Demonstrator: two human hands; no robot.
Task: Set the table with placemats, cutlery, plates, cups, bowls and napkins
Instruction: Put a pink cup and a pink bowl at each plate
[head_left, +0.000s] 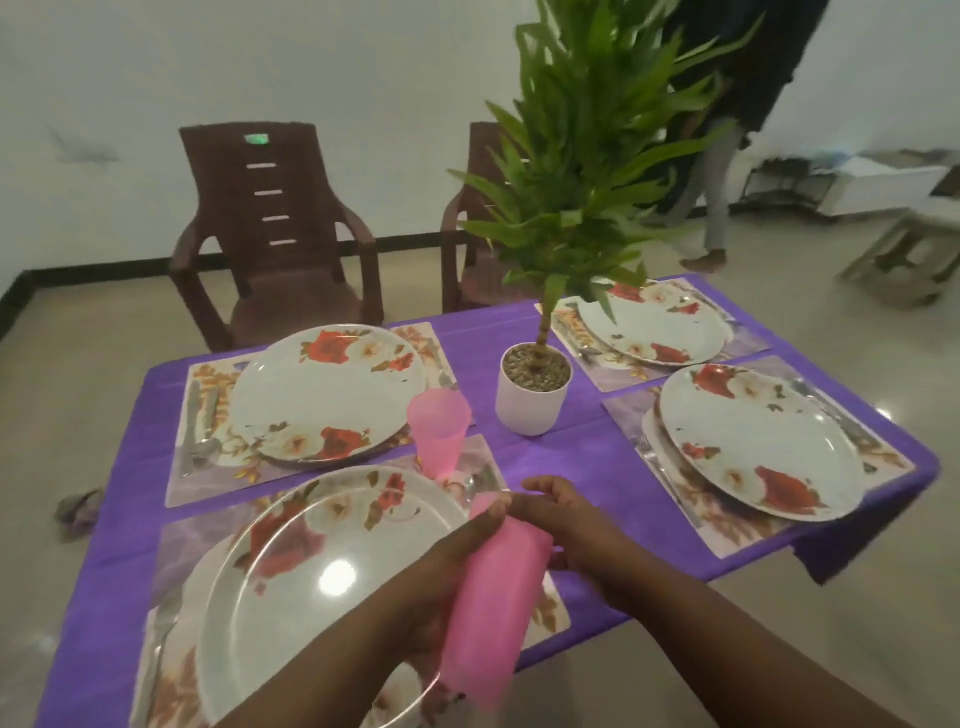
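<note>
A stack of pink plastic cups (493, 587) lies tilted between my hands above the near edge of the purple table (488, 332). My left hand (457, 551) grips the stack from the left. My right hand (566, 525) curls round its upper end. One pink cup (439, 428) stands upright between the two left placemats. Several floral plates sit on placemats: near left (311, 571), far left (332, 389), far right (654, 327), near right (758, 441). Cutlery lies beside the plates.
A potted green plant (532, 395) stands at the table's middle. Two brown chairs (270, 228) stand behind the table. A person walks at the back right (722, 171). A low stool (904, 249) is on the floor to the right.
</note>
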